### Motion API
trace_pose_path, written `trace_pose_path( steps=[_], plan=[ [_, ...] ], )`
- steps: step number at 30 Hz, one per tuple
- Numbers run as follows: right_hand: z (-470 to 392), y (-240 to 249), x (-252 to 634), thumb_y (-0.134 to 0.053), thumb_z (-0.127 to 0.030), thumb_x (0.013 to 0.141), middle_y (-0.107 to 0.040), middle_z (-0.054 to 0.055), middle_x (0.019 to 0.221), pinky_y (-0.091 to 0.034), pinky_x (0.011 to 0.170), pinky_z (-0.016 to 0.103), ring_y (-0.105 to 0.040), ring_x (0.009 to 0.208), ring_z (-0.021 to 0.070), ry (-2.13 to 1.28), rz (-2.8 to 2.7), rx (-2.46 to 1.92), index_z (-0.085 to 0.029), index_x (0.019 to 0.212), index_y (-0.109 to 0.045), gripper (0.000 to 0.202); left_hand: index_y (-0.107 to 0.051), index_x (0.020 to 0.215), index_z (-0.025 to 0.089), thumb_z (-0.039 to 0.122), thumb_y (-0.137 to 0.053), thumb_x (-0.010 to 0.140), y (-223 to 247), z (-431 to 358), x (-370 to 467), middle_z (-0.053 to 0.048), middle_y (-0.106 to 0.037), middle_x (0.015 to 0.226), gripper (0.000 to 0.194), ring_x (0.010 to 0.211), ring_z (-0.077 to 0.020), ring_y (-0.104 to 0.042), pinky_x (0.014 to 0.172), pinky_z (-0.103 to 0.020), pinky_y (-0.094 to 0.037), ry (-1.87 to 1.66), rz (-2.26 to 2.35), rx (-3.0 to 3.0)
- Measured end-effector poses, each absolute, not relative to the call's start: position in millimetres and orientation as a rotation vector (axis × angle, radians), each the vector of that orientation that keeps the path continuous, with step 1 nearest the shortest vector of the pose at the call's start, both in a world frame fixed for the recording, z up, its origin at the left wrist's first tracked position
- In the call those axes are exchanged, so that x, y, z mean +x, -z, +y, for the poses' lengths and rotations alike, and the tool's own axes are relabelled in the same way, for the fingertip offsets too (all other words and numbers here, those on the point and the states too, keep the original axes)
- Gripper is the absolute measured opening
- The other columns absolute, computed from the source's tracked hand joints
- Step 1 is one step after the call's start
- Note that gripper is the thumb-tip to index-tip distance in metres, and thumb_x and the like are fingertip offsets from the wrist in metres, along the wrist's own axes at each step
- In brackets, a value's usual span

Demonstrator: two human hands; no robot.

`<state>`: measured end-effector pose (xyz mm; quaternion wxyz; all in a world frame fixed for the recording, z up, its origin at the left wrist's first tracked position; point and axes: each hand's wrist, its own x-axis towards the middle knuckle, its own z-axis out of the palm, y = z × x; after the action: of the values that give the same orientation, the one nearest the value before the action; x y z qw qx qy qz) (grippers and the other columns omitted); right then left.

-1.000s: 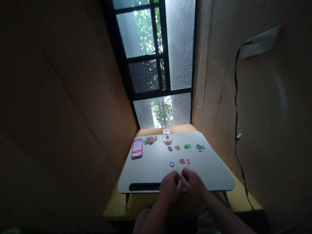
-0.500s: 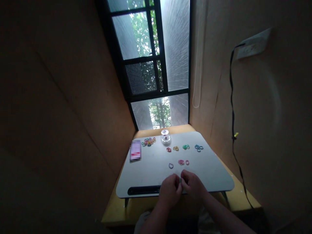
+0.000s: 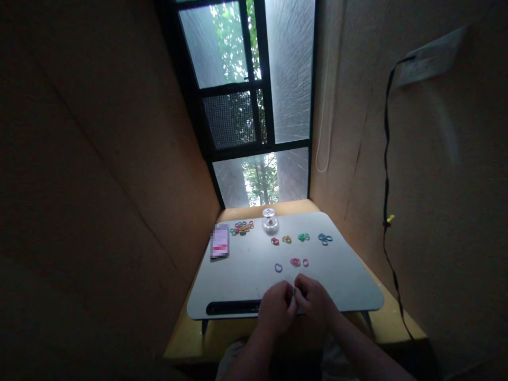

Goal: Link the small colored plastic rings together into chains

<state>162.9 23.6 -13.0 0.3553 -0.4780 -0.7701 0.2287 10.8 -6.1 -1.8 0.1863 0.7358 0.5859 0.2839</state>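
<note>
My left hand (image 3: 277,306) and my right hand (image 3: 314,297) meet at the near edge of the white lap table (image 3: 238,275). Both are closed, fingertips pinched together around a small green elastic band (image 3: 294,290); only a sliver of it shows. Just beyond the fingers lie a lilac band (image 3: 278,268), a cluster of pink bands (image 3: 295,262) and a single pink band (image 3: 305,262). Farther back, a row holds red bands (image 3: 275,241), yellow bands (image 3: 286,239), green bands (image 3: 304,237) and blue bands (image 3: 325,239).
A mixed heap of coloured bands (image 3: 242,228) lies at the back left, beside a blurred pink card or phone (image 3: 219,241). A clear round container (image 3: 270,224) stands at the back. A dark slot (image 3: 232,307) runs along the near edge. A black cord (image 3: 386,159) hangs on the right wall.
The view has shifted slightly. My hands keep nearly the same pose, with the green band still between the fingertips; the bands on the table have not moved.
</note>
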Motion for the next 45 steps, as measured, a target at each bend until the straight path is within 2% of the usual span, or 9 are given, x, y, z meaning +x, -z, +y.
trace_pose_path(
  steps=[12, 37, 45],
  plan=[
    [27, 17, 162, -0.046, -0.02, 0.082, -0.05, -0.004, 0.061, -0.031, 0.056, 0.024, -0.046, 0.058, 0.0123, -0.626, -1.97, -1.215, -0.021, 0.07, -0.045, 0.012, -0.051, 0.079, 0.02, 0.022, -0.051, 0.086, 6, -4, 10, -0.001, -0.058, 0.076, 0.008, 0.07, -0.015, -0.05, 0.063, -0.027, -0.029, -0.782, 1.659, 2.11],
    [36, 19, 163, -0.045, -0.021, 0.081, -0.053, -0.002, 0.063, -0.032, 0.057, 0.025, -0.048, 0.058, 0.0135, -0.615, -2.034, -1.248, -0.021, 0.069, -0.047, 0.012, -0.051, 0.074, 0.021, 0.027, -0.051, 0.085, 4, 4, 13, -0.001, -0.057, 0.072, 0.012, 0.065, -0.015, -0.046, 0.059, -0.029, -0.025, -0.745, 1.671, 2.082],
    [36, 13, 164, -0.046, -0.022, 0.081, -0.052, -0.002, 0.063, -0.031, 0.057, 0.026, -0.047, 0.059, 0.0135, -0.655, -2.038, -1.286, -0.021, 0.07, -0.045, 0.011, -0.052, 0.078, 0.021, 0.028, -0.05, 0.086, 6, 8, 12, -0.002, -0.059, 0.075, 0.011, 0.068, -0.0153, -0.05, 0.06, -0.029, -0.027, -0.678, 1.649, 2.057]
  ],
)
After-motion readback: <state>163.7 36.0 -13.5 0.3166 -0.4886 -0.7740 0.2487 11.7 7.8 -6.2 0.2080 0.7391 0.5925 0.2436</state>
